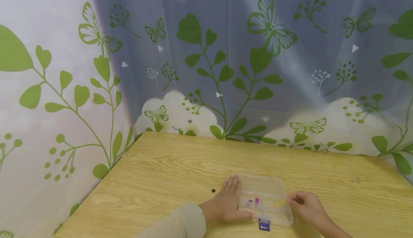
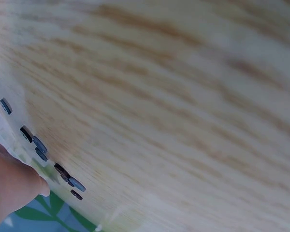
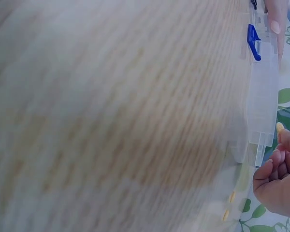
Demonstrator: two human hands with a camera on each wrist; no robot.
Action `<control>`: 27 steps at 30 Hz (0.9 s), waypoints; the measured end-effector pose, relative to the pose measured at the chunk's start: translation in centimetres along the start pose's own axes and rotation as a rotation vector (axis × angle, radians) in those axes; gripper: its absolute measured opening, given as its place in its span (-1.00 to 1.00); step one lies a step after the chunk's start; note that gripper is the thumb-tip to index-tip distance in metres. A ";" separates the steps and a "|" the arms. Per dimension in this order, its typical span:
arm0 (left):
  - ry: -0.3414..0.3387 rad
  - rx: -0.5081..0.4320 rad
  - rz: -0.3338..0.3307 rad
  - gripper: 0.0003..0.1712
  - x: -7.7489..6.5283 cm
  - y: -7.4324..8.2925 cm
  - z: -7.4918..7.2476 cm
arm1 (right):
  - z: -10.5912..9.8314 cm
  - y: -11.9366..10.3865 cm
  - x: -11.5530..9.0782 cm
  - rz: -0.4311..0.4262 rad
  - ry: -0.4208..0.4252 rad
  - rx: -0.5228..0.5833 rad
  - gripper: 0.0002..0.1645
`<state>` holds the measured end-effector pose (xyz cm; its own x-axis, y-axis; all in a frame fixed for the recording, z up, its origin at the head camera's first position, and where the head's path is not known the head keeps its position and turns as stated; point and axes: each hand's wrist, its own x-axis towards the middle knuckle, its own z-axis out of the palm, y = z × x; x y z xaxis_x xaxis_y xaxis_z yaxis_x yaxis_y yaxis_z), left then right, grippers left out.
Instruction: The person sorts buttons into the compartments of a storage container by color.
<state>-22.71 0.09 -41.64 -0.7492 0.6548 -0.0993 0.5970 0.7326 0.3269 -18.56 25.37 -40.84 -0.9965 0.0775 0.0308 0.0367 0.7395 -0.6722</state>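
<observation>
A clear plastic box [image 1: 280, 220] lies with its lid folded back, a blue latch [image 1: 264, 224] at its front. My left hand [image 1: 226, 203] steadies its left side with straight fingers, thumb along the front. At the box's right edge, my right hand [image 1: 308, 206] pinches a small yellow button [image 3: 280, 127] between thumb and finger. Purple buttons [image 1: 257, 200] sit in the left compartment and a yellow button [image 1: 276, 205] in the right one. In the right wrist view, two more yellow buttons [image 3: 232, 196] lie on the table near my right hand.
Left of the box, a dark button [image 1: 213, 190] rests on the wooden table [image 1: 167, 166]. The left wrist view shows several dark buttons [image 2: 40, 144] scattered near the left hand. A leaf-and-butterfly printed curtain [image 1: 206, 69] hangs along the table's back and left edges.
</observation>
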 end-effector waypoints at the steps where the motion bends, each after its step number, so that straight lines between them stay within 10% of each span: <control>1: 0.002 0.002 -0.001 0.24 0.0 0.0 0.0 | 0.0 0.0 0.0 -0.007 -0.003 -0.004 -0.89; 27: 0.013 0.006 0.007 0.22 0.0 0.0 0.1 | 0.1 -0.3 0.4 -0.073 -0.110 -0.026 -0.91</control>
<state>-22.70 0.09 -41.73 -0.7483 0.6579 -0.0849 0.6043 0.7289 0.3219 -18.98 25.13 -40.76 -0.9987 -0.0501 -0.0028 -0.0361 0.7575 -0.6519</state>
